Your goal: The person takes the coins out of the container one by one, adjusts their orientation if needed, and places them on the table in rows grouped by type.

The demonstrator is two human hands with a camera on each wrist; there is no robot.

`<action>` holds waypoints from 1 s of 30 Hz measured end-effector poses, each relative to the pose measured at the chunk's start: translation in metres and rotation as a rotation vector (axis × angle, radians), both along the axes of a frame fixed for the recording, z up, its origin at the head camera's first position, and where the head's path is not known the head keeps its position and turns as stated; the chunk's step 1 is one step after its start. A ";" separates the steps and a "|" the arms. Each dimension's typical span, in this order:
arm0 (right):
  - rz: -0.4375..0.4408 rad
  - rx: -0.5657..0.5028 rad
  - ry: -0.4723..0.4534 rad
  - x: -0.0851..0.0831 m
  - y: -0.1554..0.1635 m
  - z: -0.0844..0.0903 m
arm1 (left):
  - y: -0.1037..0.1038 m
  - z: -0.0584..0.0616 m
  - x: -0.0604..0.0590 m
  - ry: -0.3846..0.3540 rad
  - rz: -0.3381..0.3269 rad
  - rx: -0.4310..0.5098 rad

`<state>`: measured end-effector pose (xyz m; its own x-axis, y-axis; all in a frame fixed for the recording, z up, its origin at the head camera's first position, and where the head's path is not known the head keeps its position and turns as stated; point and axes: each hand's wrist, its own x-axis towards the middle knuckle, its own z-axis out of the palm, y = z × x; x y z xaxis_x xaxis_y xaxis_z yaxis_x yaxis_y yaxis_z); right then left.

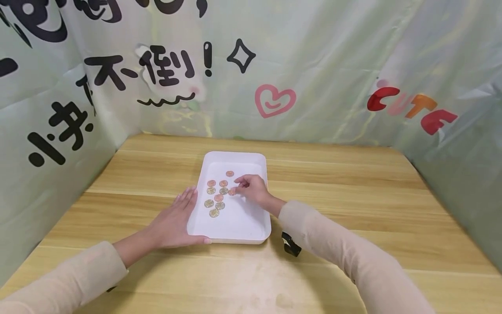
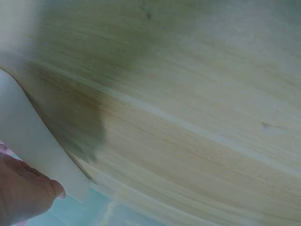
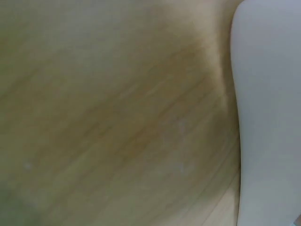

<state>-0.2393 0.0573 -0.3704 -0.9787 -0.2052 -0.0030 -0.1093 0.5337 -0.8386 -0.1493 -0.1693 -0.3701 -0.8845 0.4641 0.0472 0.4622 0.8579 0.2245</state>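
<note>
A white rectangular tray [image 1: 256, 231] lies on the wooden table [image 1: 353, 209], and about ten small round coin-like discs [image 1: 218, 194] sit in loose rows on its floor, toward the far left part. The left hand [image 1: 172, 220] lies flat on the table against the tray's left rim, fingers straight and together, thumb along the near edge, steadying the tray rather than gripping it; the left wrist view shows a fingertip [image 2: 55, 189] pressed to the white wall [image 2: 33, 141]. The right hand [image 1: 252, 189] reaches into the tray from the right, its fingers curled down on the pinkish disc [image 1: 232, 191] at the right end of the middle row; whether that disc is pinched or only touched by the fingertips cannot be told. The right wrist view gives only blurred table and tray edge [image 3: 268, 117]. The step in hand looks like picking or sliding single discs, with most still lying in the tray. The next move would call for a fine fingertip pinch under a thin flat disc, without nudging its neighbours, while the tray is held against sliding.
</note>
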 end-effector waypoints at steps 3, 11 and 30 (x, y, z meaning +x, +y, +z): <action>-0.009 0.027 -0.024 0.000 -0.002 -0.001 | 0.000 -0.001 0.001 0.009 -0.003 0.001; 0.011 0.088 -0.026 -0.002 -0.005 -0.005 | 0.000 -0.002 0.001 0.033 -0.004 -0.010; 0.049 0.329 -0.003 -0.006 -0.018 0.001 | 0.000 0.000 0.001 0.011 0.008 -0.007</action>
<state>-0.2452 0.0391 -0.3696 -0.9676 -0.2396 -0.0798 -0.1393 0.7701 -0.6225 -0.1483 -0.1693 -0.3698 -0.8878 0.4570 0.0535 0.4573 0.8632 0.2140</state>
